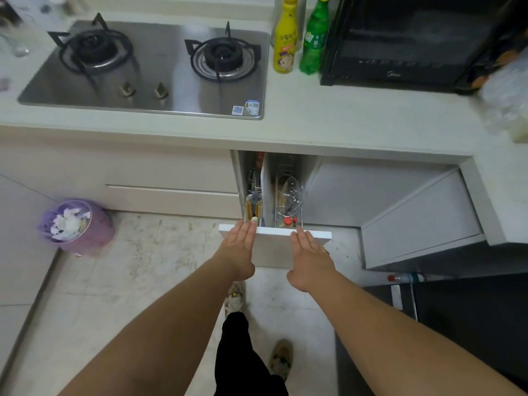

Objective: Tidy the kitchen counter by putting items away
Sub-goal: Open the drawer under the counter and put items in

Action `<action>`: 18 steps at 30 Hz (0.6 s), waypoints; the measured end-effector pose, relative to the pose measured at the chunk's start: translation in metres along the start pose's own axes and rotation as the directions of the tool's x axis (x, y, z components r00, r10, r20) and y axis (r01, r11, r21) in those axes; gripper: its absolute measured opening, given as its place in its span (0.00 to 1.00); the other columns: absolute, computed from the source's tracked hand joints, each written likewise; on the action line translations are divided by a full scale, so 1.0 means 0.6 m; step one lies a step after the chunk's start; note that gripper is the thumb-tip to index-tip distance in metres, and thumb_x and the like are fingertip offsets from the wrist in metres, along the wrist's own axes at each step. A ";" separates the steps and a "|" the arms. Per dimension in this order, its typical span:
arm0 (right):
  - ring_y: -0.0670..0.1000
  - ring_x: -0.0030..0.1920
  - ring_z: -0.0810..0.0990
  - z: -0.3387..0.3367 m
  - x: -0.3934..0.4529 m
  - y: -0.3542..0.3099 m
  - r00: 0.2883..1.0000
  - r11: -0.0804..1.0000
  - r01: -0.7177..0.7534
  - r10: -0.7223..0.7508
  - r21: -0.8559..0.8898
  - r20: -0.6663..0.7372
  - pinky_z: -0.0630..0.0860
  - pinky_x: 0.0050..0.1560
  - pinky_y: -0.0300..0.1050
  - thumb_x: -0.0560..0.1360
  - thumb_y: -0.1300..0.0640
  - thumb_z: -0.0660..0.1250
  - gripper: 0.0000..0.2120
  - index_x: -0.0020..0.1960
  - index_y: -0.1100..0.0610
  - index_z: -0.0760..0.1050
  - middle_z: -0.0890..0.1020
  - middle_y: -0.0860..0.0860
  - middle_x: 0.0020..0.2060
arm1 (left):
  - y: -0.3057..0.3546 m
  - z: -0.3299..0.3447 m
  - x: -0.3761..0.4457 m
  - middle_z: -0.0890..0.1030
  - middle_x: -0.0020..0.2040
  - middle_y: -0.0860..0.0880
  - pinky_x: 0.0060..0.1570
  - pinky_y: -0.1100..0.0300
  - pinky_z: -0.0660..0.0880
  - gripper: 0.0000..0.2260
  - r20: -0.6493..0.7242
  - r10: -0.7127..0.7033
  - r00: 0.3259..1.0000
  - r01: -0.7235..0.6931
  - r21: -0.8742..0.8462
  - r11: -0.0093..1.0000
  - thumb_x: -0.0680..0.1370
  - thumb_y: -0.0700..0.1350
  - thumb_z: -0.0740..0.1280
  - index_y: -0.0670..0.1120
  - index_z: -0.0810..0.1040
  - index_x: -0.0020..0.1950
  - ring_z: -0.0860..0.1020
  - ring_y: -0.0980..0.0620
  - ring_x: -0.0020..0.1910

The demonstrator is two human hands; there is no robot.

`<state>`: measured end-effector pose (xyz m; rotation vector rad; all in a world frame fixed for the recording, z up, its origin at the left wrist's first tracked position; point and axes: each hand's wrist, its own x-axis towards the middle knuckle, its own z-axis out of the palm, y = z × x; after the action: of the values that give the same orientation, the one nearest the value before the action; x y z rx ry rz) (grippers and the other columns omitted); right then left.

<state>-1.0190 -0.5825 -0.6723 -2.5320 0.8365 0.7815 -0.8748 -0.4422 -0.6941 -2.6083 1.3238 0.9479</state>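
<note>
You're pressing both palms flat on the front panel point(274, 247) of the pull-out drawer point(264, 192), left hand point(238, 247) and right hand point(310, 257) side by side, fingers straight, gripping nothing. The drawer's sticking out toward you, running lengthwise back under the counter point(357, 121), so I'm guessing you're shoving straight ahead, evenly.

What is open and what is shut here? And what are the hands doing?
pull-out drawer: pulled out, open
left hand: flat, fingers straight, on the drawer front
right hand: flat, fingers straight, on the drawer front
cabinet door: swung open
gas stove: no flame, no pot on it
yellow bottle: upright, capped
green bottle: upright, capped
purple bin: holds paper waste
</note>
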 end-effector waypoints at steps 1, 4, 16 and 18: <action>0.51 0.81 0.39 0.002 -0.006 -0.002 1.000 1.000 0.000 0.000 -0.003 0.003 0.47 0.80 0.51 0.75 0.54 0.67 0.47 0.82 0.53 0.38 0.38 0.48 0.82 | -0.001 0.001 -0.006 0.38 0.82 0.47 0.80 0.47 0.44 0.44 0.011 0.000 1.000 0.000 -0.003 1.000 0.73 0.45 0.62 0.46 0.37 0.81 0.36 0.47 0.81; 0.52 0.81 0.42 0.003 -0.019 -0.009 1.000 0.999 -0.004 0.005 -0.038 0.014 0.48 0.80 0.52 0.76 0.53 0.67 0.46 0.82 0.54 0.41 0.42 0.50 0.82 | -0.002 -0.008 -0.024 0.39 0.82 0.49 0.80 0.48 0.44 0.43 0.049 0.017 0.999 -0.016 -0.032 0.999 0.75 0.44 0.63 0.48 0.38 0.82 0.38 0.48 0.81; 0.54 0.81 0.52 -0.221 0.045 -0.224 0.938 0.956 0.261 -0.284 -0.134 -0.197 0.48 0.80 0.53 0.77 0.51 0.62 0.37 0.82 0.55 0.51 0.58 0.52 0.81 | -0.159 -0.276 -0.071 0.59 0.81 0.46 0.78 0.53 0.53 0.25 -0.205 -0.003 0.979 -0.005 -0.037 0.999 0.85 0.52 0.53 0.45 0.57 0.81 0.54 0.46 0.80; 0.54 0.79 0.57 -0.290 0.072 -0.295 0.896 0.932 0.311 -0.353 -0.184 -0.271 0.51 0.79 0.52 0.76 0.50 0.62 0.35 0.80 0.55 0.56 0.63 0.53 0.78 | -0.226 -0.352 -0.084 0.63 0.79 0.46 0.77 0.53 0.56 0.23 -0.270 -0.025 0.963 0.022 -0.014 1.000 0.85 0.51 0.52 0.45 0.63 0.79 0.57 0.46 0.80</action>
<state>-0.8106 -0.5516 -0.5341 -2.8552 0.4182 0.3575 -0.6908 -0.3893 -0.5238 -2.8346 1.3393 0.6123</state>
